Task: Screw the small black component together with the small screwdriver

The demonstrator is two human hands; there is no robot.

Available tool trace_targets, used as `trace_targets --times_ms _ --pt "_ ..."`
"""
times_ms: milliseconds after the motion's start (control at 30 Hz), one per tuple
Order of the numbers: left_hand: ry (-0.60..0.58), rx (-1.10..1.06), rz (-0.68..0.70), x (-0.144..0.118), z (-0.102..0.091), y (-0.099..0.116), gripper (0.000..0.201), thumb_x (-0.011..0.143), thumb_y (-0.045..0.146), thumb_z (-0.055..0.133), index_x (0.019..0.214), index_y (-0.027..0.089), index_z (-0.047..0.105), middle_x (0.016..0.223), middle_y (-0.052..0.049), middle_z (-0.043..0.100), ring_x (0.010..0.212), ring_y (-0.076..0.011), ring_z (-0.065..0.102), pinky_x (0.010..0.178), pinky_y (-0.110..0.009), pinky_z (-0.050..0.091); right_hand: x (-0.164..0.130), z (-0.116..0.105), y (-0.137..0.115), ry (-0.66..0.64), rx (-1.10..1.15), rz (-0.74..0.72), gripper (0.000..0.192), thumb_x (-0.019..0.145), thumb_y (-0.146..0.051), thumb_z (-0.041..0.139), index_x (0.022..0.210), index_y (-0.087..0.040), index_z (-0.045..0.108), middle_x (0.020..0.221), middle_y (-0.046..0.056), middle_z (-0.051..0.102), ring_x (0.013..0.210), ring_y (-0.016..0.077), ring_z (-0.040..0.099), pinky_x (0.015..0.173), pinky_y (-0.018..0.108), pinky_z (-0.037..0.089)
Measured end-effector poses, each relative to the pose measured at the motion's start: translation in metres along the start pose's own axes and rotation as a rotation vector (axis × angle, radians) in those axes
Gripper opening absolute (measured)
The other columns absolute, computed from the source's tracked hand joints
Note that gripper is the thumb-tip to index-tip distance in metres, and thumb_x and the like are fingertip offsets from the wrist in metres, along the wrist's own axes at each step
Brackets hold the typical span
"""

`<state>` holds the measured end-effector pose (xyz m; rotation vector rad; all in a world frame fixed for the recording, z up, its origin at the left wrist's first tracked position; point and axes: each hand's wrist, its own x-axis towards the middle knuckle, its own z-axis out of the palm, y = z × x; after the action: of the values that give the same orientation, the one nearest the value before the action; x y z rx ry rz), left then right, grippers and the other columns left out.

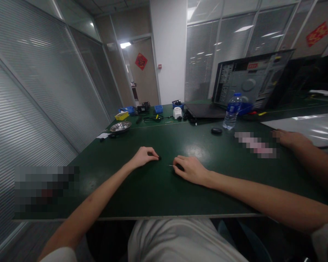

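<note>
Head view: the thumb and forefinger of the left hand are pinched together on a small black piece, just above or on the green bench, midway along its near edge but set in from it. It is too small to identify; its size probably explains the fingertip grip. The right hand faces it, thumb and forefinger closed on a thin pale piece whose tip points toward the left hand. The two pieces are near each other but apart. The right hand appears to rest on the surface, perhaps for steadiness.

Beyond the right hand lie a black oval object and an upright water bottle with a blue cap. Near the bench's left edge, a shiny metal dish holds pale items too small to tell, its raised rim likely keeping them gathered. Toward the far edge are a yellow tray, a blue tray, a white device and a flat black panel. An opened computer case stands behind the bottle. At the right, another person's hand is beside a glossy white sheet.
</note>
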<state>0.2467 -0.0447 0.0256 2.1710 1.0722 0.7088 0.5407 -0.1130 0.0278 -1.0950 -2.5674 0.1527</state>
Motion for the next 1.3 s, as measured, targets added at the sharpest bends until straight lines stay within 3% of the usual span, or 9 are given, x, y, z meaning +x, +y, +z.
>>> trace_targets --times_ms 100,200,367,567,800,1167,1300 --pt "-0.042 -0.048 0.077 -0.001 0.028 0.023 0.016 0.086 0.032 0.076 0.092 0.017 0.077 0.099 -0.007 0.074 0.089 -0.0187 0.066 0.081 -0.031 0.048 0.000 0.001 0.001 0.009 -0.005 0.013 0.017 0.102 -0.032 0.052 0.104 -0.020 0.064 0.097 0.003 0.067 0.078 0.0151 0.060 0.068 0.027 0.034" --pt "-0.037 -0.023 0.082 -0.003 0.036 0.031 0.019 0.087 0.035 0.075 0.093 0.017 0.076 0.096 -0.007 0.072 0.079 -0.0167 0.061 0.071 -0.029 0.044 0.000 0.001 0.001 0.009 -0.001 0.023 0.018 0.102 -0.032 0.051 0.104 -0.020 0.064 0.097 0.003 0.067 0.076 0.0149 0.059 0.067 0.027 0.033" --pt "-0.026 -0.017 0.051 -0.005 0.035 0.032 0.027 0.087 0.037 0.075 0.104 0.016 0.074 0.096 -0.006 0.069 0.071 -0.0142 0.053 0.065 -0.028 0.041 0.001 0.001 0.001 0.007 -0.015 0.048 0.017 0.101 -0.032 0.053 0.105 -0.020 0.065 0.096 0.003 0.067 0.076 0.0149 0.059 0.066 0.027 0.031" --pt "-0.085 -0.044 0.059 -0.007 0.036 0.036 0.036 0.089 0.038 0.073 0.119 0.017 0.071 0.106 -0.007 0.070 0.094 -0.0194 0.062 0.076 -0.028 0.044 0.001 0.002 0.001 -0.005 -0.035 0.072 0.017 0.101 -0.033 0.053 0.104 -0.021 0.065 0.096 0.002 0.067 0.075 0.0147 0.059 0.065 0.027 0.030" --pt "-0.049 0.024 0.027 -0.006 0.036 0.036 0.029 0.091 0.038 0.070 0.111 0.018 0.077 0.101 -0.005 0.071 0.085 -0.0175 0.060 0.072 -0.028 0.043 0.000 0.002 0.002 0.013 -0.011 0.060 0.016 0.100 -0.032 0.053 0.103 -0.022 0.065 0.097 0.002 0.067 0.076 0.0150 0.059 0.065 0.028 0.028" --pt "-0.082 -0.008 0.068 -0.008 0.034 0.039 0.024 0.092 0.032 0.072 0.111 0.018 0.078 0.101 -0.005 0.073 0.083 -0.0169 0.062 0.071 -0.027 0.044 0.001 0.000 0.002 -0.016 -0.023 0.063 0.017 0.101 -0.032 0.054 0.102 -0.021 0.066 0.098 0.003 0.067 0.077 0.0150 0.059 0.066 0.028 0.031" --pt "-0.079 -0.045 0.088 -0.009 0.034 0.039 0.022 0.092 0.030 0.072 0.110 0.020 0.079 0.105 -0.006 0.074 0.090 -0.0186 0.066 0.080 -0.028 0.048 0.001 0.001 0.002 -0.009 -0.016 0.052 0.016 0.100 -0.031 0.054 0.102 -0.021 0.066 0.097 0.003 0.067 0.078 0.0153 0.059 0.067 0.027 0.031"
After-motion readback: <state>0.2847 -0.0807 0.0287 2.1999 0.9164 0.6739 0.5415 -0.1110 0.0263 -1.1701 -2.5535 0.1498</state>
